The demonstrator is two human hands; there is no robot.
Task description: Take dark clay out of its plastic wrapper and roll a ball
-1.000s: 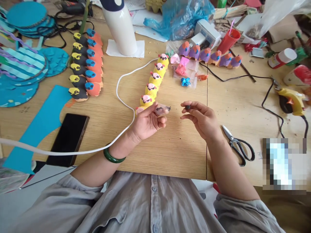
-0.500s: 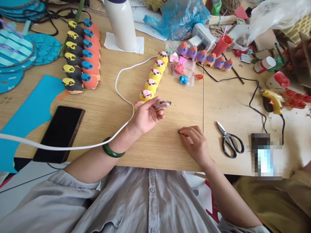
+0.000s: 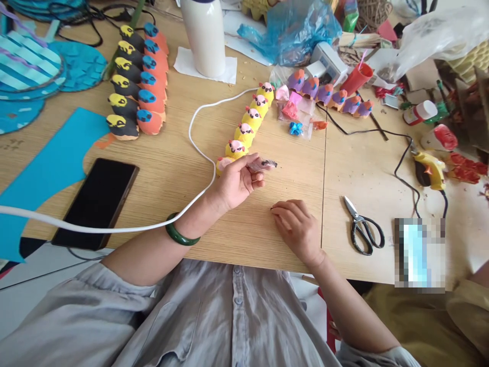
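Note:
Between the thumb and fingers of my left hand is a small clear plastic bag with something dark in it. Right behind that hand runs a curved row of yellow egg-carton cups with pink faces and dark markings; the nearest cup is partly covered by the hand. My right hand rests low over the table, thumb and forefinger pinched together. A tiny dark bit shows at its fingertips, too small to name. A green bangle circles my left wrist.
A white cable crosses over my left forearm. Scissors and a yellow glue gun lie to the right. A phone and black and orange painted carton rows are at left. A white bottle stands behind.
The whole view has shifted slightly. My right hand has come a little to the left, closer to my left hand, still pinched. My left hand keeps hold of the bag.

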